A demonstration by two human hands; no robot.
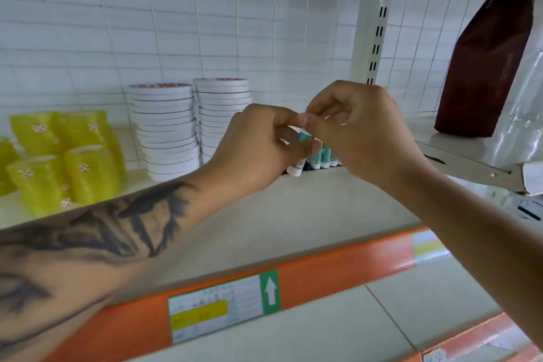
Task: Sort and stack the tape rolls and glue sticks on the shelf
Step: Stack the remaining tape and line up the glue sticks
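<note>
My left hand (pixel 258 147) and my right hand (pixel 355 129) meet above the shelf (pixel 264 214), and both pinch a white and teal glue stick (pixel 304 137) between their fingertips. Behind and below the hands stands a row of several more glue sticks (pixel 318 159), partly hidden; one (pixel 295 169) leans at the left end. Two tall stacks of white tape rolls (pixel 167 129) (pixel 223 109) stand at the back, left of my hands. Yellow tape rolls (pixel 64 156) are stacked at the far left.
An orange shelf edge with price labels (pixel 217 303) runs along the front. A dark red bag (pixel 487 59) stands on the neighbouring shelf at the right, beside clear plastic wrap (pixel 520 126). A slotted upright post (pixel 379 20) divides the bays. A lower shelf (pixel 382 317) shows below.
</note>
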